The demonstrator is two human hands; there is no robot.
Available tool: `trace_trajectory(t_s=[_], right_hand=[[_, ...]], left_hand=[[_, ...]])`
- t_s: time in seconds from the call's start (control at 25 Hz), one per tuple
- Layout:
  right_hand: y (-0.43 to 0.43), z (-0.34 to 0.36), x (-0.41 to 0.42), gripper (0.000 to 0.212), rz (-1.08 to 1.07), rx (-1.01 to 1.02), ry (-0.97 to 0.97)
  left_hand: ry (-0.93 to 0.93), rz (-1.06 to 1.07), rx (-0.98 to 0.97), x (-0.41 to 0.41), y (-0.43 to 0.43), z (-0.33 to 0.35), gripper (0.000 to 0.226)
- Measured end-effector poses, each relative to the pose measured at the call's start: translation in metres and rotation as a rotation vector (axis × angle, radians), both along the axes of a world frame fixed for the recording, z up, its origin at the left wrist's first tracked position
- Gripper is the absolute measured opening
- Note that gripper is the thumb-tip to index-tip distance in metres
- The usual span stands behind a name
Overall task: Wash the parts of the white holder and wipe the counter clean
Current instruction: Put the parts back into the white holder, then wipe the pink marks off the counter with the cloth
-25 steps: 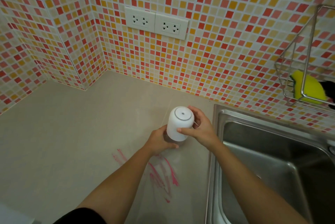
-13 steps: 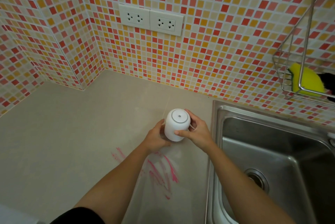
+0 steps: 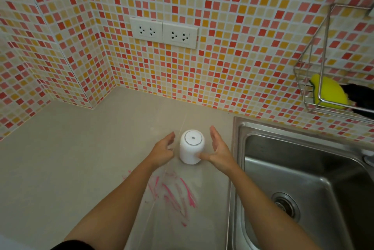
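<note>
The white holder [image 3: 191, 146] stands on the table [image 3: 81, 158]; left hand [image 3: 163, 151] and right hand [image 3: 219, 151] flank it, fingers loose, gripping nothing.

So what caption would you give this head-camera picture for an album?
Left hand and right hand, open, flank the white holder on the counter, pink scribbles nearer, sink alongside.

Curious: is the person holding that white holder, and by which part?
Nothing is gripped. The white holder stands between the open left hand and right hand; the right thumb seems to touch its lower side.
</note>
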State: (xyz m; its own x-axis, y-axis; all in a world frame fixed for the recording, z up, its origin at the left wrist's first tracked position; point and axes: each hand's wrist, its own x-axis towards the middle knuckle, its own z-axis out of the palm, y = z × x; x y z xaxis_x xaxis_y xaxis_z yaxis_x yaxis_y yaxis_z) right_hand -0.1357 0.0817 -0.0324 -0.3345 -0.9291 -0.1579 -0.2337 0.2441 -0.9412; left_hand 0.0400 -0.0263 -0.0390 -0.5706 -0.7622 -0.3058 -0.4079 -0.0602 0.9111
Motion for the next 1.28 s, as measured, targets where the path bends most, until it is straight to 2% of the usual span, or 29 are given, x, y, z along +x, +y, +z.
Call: trace_trajectory(t_s=[0.16, 0.28, 0.44, 0.56, 0.68, 0.76, 0.88, 0.96, 1.04, 1.16, 1.28], right_hand=[[0.035, 0.074, -0.019, 0.059, -0.15, -0.259, 0.269], [0.091, 0.131, -0.055, 0.048, -0.243, -0.417, 0.516], [0.15, 0.163, -0.128, 0.052, -0.323, -0.401, 0.882], [0.192, 0.178, -0.207, 0.057, -0.452, -0.25, 0.999], [0.226, 0.188, -0.281, 0.074, -0.526, -0.058, 1.108], [0.237, 0.186, -0.312, 0.082, -0.467, 0.094, 1.16], [0.243, 0.177, -0.335, 0.085, -0.372, 0.236, 1.207], [0.243, 0.174, -0.342, 0.078, -0.373, 0.24, 1.215], [0.245, 0.173, -0.343, 0.073, -0.362, 0.227, 1.218], [0.246, 0.171, -0.343, 0.082, -0.321, 0.184, 1.23], [0.246, 0.169, -0.347, 0.083, -0.324, 0.159, 1.228]], left_hand=[[0.144, 0.067, -0.249, -0.016, -0.002, 0.084, 0.075], [0.317, -0.081, -0.422, -0.067, 0.035, 0.153, 0.066], [0.413, -0.295, -0.536, -0.146, 0.104, 0.206, 0.046], [0.396, -0.435, -0.667, -0.221, 0.149, 0.228, 0.046], [0.352, -0.459, -0.834, -0.293, 0.176, 0.238, 0.042], [0.28, -0.497, -0.907, -0.335, 0.18, 0.239, 0.037], [0.048, -0.671, -0.927, -0.391, 0.175, 0.233, 0.032], [-0.118, -0.787, -0.915, -0.418, 0.17, 0.229, 0.037], [-0.272, -0.914, -0.911, -0.436, 0.171, 0.224, 0.054], [-0.56, -1.032, -0.868, -0.45, 0.172, 0.216, 0.075], [-0.707, -1.078, -0.9, -0.454, 0.173, 0.214, 0.072]])
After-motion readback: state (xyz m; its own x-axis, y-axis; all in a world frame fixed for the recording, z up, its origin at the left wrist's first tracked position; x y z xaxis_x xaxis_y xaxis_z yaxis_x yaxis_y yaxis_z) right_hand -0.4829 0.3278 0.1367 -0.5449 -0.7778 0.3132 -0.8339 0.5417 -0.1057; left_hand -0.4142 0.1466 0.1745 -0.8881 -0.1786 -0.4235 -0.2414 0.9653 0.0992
